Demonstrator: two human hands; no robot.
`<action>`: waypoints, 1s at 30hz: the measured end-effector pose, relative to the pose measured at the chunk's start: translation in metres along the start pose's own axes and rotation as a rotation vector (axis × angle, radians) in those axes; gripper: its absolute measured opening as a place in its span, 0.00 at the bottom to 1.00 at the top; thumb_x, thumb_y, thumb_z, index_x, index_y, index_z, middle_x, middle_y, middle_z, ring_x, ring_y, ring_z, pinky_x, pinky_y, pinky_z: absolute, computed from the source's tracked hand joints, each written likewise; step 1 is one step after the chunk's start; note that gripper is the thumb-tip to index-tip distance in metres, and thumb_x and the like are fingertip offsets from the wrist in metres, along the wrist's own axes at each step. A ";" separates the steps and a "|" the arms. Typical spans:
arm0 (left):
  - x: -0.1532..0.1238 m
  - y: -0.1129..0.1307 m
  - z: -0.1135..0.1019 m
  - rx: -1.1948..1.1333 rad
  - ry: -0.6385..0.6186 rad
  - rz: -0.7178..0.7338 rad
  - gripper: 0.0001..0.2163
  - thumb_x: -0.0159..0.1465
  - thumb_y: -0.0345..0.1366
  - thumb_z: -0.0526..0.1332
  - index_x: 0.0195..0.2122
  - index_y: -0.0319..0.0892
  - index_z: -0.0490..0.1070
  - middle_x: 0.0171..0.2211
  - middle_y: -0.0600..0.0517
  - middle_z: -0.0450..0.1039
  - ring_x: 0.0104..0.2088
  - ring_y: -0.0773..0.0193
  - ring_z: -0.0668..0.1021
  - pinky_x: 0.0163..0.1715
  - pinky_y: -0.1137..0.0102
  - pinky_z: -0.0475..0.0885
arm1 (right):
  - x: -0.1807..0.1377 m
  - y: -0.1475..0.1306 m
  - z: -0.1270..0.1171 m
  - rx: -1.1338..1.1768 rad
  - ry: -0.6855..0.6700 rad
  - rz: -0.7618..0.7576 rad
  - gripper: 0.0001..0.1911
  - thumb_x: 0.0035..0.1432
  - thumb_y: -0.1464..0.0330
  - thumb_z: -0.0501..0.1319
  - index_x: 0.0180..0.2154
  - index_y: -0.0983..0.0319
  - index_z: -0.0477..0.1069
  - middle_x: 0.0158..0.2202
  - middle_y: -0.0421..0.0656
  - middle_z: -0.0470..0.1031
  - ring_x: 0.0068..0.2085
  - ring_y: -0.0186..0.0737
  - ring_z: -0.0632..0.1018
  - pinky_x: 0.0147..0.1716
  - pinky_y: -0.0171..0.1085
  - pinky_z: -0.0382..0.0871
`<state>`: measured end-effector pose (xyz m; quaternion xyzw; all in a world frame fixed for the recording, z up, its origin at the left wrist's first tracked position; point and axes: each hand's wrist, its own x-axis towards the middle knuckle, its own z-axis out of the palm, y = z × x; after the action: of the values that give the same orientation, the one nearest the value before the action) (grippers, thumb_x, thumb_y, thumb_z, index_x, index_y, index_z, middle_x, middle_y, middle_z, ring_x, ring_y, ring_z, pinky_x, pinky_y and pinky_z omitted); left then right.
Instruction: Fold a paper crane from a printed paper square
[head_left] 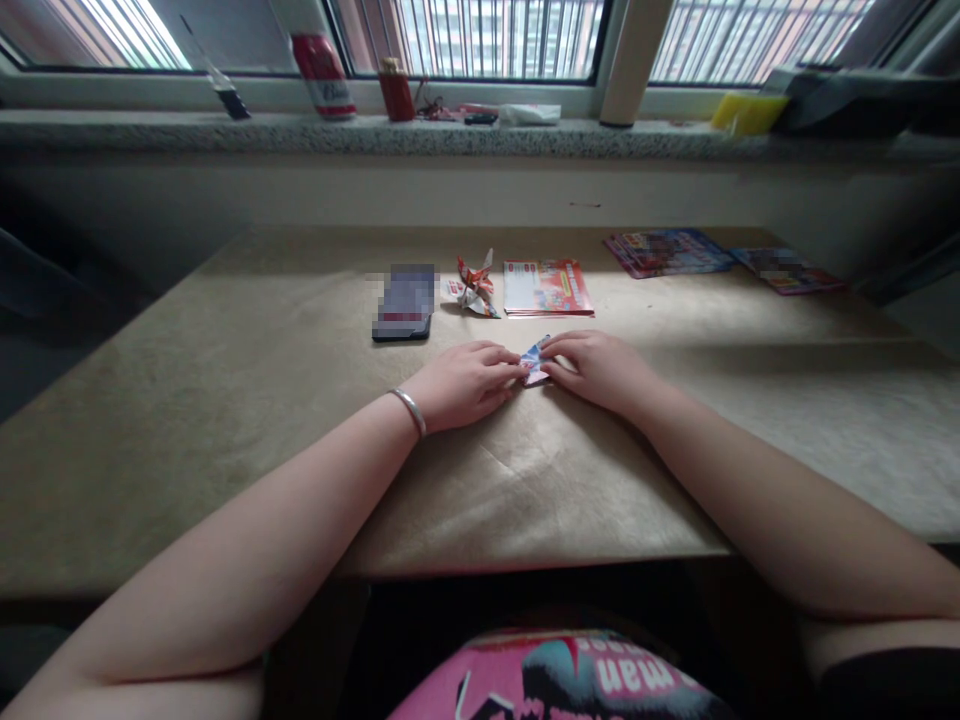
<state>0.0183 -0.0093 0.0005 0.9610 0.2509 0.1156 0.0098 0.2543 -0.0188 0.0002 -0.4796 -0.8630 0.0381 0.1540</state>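
A small folded piece of printed paper (535, 364), blue, white and pink, lies on the table between my two hands. My left hand (474, 383), with a silver bangle at the wrist, has its fingertips closed on the paper's left edge. At its right edge my right hand (592, 367) grips it between thumb and fingers, palm down. The fingertips cover parts of the paper, so its full shape is hidden. Just beyond stand folded paper figures (477, 285) in red and white. Beside them lies a stack of red and white printed sheets (551, 288).
A phone (406, 303), partly blurred, lies left of the paper figures. More printed leaflets (667, 252) rest at the table's back right. On the stone windowsill (465, 140) are a red can (323, 77), a red bottle (395, 91) and a yellow item (748, 113).
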 end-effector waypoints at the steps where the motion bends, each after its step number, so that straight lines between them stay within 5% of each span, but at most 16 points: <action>1: 0.000 0.000 0.000 -0.001 0.006 0.014 0.16 0.67 0.34 0.54 0.55 0.43 0.71 0.54 0.46 0.73 0.54 0.57 0.74 0.56 0.60 0.70 | 0.000 0.000 0.001 -0.005 0.009 0.014 0.16 0.63 0.60 0.55 0.46 0.59 0.77 0.49 0.43 0.78 0.48 0.42 0.77 0.48 0.39 0.69; 19: 0.002 0.002 -0.004 0.051 -0.042 0.023 0.20 0.62 0.28 0.56 0.53 0.50 0.73 0.55 0.46 0.71 0.53 0.56 0.75 0.54 0.59 0.71 | 0.016 -0.005 0.024 -0.054 0.093 0.222 0.19 0.56 0.52 0.60 0.40 0.60 0.72 0.45 0.50 0.72 0.50 0.53 0.69 0.51 0.47 0.61; 30: 0.005 0.005 -0.003 -0.034 -0.030 0.038 0.19 0.62 0.26 0.55 0.52 0.47 0.74 0.55 0.48 0.72 0.54 0.58 0.74 0.58 0.60 0.69 | 0.028 0.016 0.018 -0.059 0.119 0.473 0.21 0.52 0.48 0.61 0.37 0.59 0.72 0.37 0.48 0.78 0.41 0.51 0.74 0.41 0.45 0.62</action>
<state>0.0237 -0.0112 0.0051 0.9669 0.2306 0.1056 0.0279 0.2478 0.0150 -0.0142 -0.6742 -0.7167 0.0199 0.1772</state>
